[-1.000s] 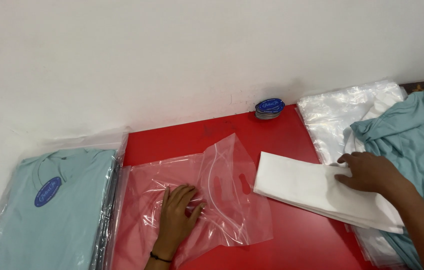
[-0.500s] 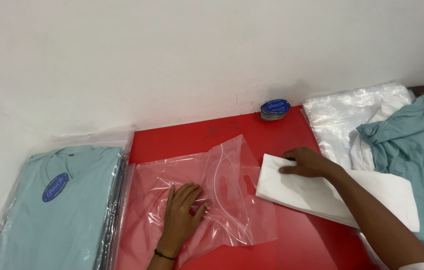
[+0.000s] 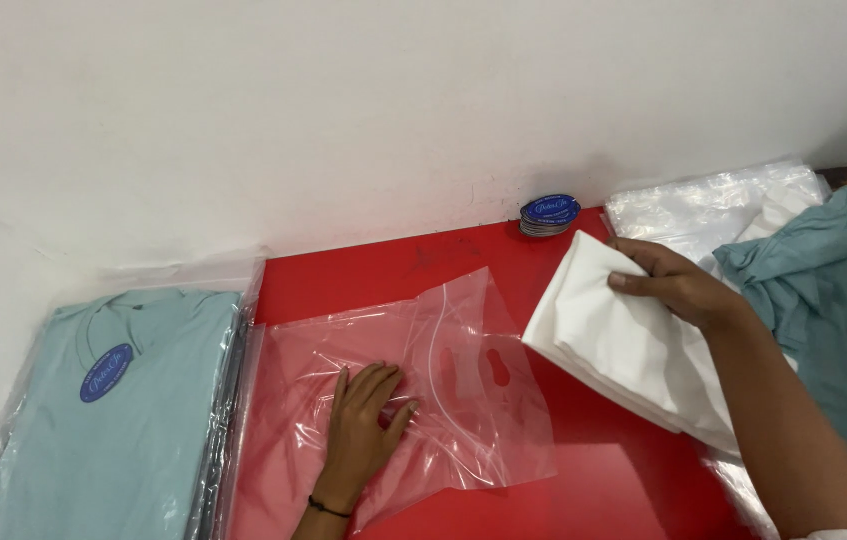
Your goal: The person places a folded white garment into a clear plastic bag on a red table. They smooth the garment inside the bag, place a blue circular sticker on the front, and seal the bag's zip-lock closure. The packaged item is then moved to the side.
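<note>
Change vs a sec ago: right hand (image 3: pixel 679 285) has slid from the far right end of the folded white sheet (image 3: pixel 634 345) to its near-left corner and now pinches that corner, fingers closed on it, lifting it off the red table (image 3: pixel 604 480). Sheet now tilts up at the left end and hangs over the table's right side, its corner just beside the clear plastic bag (image 3: pixel 414 400). Judging by that, the sheet is being brought toward the bag's open mouth.

Left hand (image 3: pixel 364 430) hasn't moved: flat, fingers spread, pressing the bag down at the table's middle, nr the front edge. Not gripping, just pinning.

Pkgs/labels:
- Stack of bagged teal shirts (image 3: pixel 114 410) at the table's left edge, w/ an oval blue label (image 3: pixel 107 373) on the top one's chest.
- Small pile of oval blue labels (image 3: pixel 549 214) at the back edge against the white wall, right of centre.
- Heap of empty clear bags (image 3: pixel 704 205) at the back right corner.
- Loose teal shirt (image 3: pixel 824 290) lying partly over that heap, right edge.
</note>
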